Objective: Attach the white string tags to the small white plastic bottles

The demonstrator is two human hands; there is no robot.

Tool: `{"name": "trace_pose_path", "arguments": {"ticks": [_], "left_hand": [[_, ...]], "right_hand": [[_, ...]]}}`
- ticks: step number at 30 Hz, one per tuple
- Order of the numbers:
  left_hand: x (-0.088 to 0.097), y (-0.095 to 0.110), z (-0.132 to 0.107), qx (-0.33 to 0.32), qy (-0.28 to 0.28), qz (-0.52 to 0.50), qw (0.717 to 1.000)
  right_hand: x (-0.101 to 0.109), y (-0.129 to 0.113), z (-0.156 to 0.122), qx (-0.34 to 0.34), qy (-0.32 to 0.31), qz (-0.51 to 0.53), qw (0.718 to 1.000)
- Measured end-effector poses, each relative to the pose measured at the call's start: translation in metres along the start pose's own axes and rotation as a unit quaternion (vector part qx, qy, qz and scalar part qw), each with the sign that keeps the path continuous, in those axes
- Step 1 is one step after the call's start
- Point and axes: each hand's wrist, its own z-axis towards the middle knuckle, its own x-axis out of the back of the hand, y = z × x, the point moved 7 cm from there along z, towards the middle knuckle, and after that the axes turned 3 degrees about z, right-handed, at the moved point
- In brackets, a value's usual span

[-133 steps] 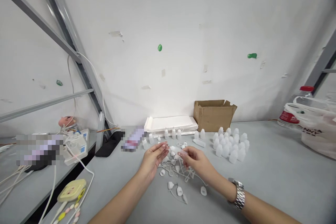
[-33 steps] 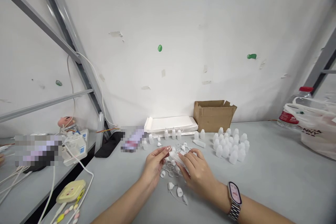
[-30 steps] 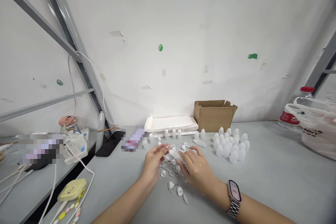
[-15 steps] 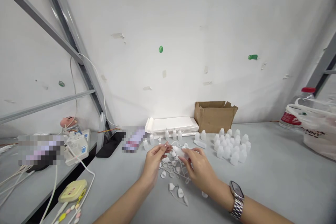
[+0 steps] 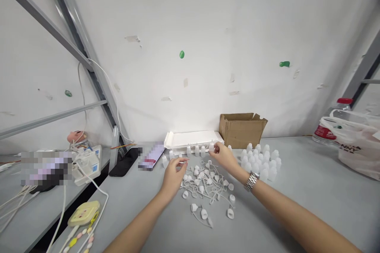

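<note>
My right hand (image 5: 225,157) has thumb and fingers closed on a small translucent white dropper bottle (image 5: 211,148), upright at the right end of a row of similar bottles (image 5: 196,150). My left hand (image 5: 173,174) holds nothing, its thumb and fingers a little apart, beside the left edge of a loose pile of white caps with looped straps (image 5: 202,182). A few caps (image 5: 204,214) lie nearer me, away from the pile. To the right of my right wrist stands a cluster of capless-looking white bottles (image 5: 261,160).
Flat white packages (image 5: 192,139) and an open cardboard box (image 5: 243,130) stand against the wall. On the left are a phone (image 5: 152,156), cables and a yellow device (image 5: 84,213). A plastic bag (image 5: 359,146) and a water bottle (image 5: 323,130) sit at the right.
My right hand has carried the bottle from above the caps back to the row by the packages. My left hand has let go of it and stayed near the pile.
</note>
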Motion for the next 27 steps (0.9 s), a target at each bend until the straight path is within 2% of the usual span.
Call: {"name": "trace_pose_path", "arguments": {"ticks": [2,5,11,17,23,27], "left_hand": [[0.001,0.003,0.0,-0.043,0.0,0.075,0.996],[-0.001,0.007,-0.003,-0.086,-0.006,0.161,0.983],[-0.008,0.003,-0.007,-0.086,-0.039,0.195,0.976],[-0.021,0.001,-0.012,-0.095,-0.104,0.318,0.938],[-0.024,0.0,-0.014,-0.108,-0.115,0.345,0.925],[-0.024,0.0,-0.012,-0.112,-0.111,0.334,0.929]], "right_hand": [[-0.004,0.003,0.012,-0.023,-0.01,-0.016,1.0],[-0.01,0.001,0.017,-0.048,-0.021,-0.04,0.998],[-0.018,0.006,0.007,-0.11,-0.045,-0.05,0.992],[-0.03,0.026,0.004,-0.168,-0.076,-0.035,0.982],[-0.04,0.035,0.005,-0.161,-0.102,-0.028,0.981],[-0.025,0.033,0.003,-0.124,-0.087,-0.048,0.987]]}}
